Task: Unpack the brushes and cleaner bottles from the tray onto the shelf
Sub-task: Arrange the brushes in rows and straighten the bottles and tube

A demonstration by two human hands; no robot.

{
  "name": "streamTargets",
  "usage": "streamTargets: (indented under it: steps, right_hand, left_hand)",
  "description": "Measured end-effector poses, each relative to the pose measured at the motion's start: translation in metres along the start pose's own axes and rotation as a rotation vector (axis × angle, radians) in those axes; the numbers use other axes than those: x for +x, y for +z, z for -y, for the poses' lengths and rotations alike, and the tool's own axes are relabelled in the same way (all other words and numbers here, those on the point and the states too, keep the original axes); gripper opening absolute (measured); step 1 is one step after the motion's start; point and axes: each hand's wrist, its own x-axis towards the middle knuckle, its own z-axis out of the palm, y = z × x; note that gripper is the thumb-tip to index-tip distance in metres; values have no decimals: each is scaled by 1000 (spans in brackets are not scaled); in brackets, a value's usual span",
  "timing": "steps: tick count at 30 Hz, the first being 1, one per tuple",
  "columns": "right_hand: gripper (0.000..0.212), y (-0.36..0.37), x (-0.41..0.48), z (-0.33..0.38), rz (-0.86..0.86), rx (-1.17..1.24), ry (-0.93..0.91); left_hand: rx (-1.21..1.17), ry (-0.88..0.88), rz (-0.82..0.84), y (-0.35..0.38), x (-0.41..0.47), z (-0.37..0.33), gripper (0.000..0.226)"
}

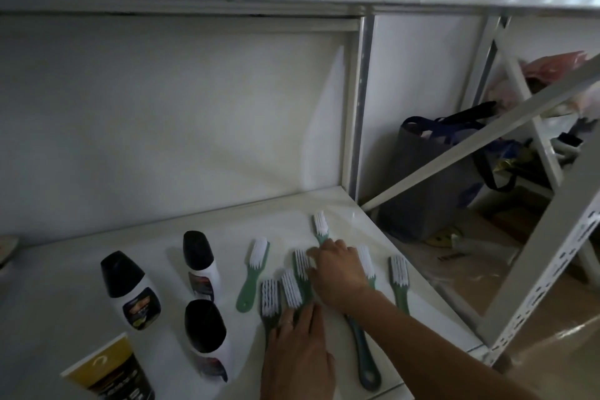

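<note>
Several green-handled brushes with white bristles lie on the white shelf [97, 295]. My right hand [337, 273] rests on the handle of the far brush [320, 225], fingers down on it; a firm grip cannot be told. My left hand [297, 351] lies flat over the handles of two dark green brushes [270, 297] near the front. A light green brush [255, 270] lies apart to the left, another [400, 279] to the right. Three white cleaner bottles with black caps [128, 289] [199, 261] [207, 334] lie to the left. No tray is in view.
A yellow and black box [110, 370] stands at the front left corner. The shelf's right edge ends at a white upright post [357, 107]. Beyond it a grey tote bag [435, 179] sits on the floor behind a diagonal brace [487, 136]. An upper shelf overhangs.
</note>
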Motion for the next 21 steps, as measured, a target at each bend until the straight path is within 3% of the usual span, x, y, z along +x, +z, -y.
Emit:
streamTargets:
  steps: [4, 9, 16, 19, 21]
  right_hand:
    - [29, 2, -4, 20, 37, -16, -44]
    - [31, 3, 20, 21, 61, -76, 6]
    - [64, 4, 44, 5, 15, -78, 44]
    - [32, 6, 25, -9, -20, 15, 78]
    - [22, 10, 10, -19, 30, 35, 56]
  left_hand:
    - [19, 36, -7, 6, -2, 7, 50]
    - [139, -26, 78, 6, -17, 10, 45]
    - [116, -138, 69, 3, -25, 17, 39]
    - [90, -75, 102, 1, -28, 19, 31]
    - [101, -54, 107, 1, -26, 22, 25]
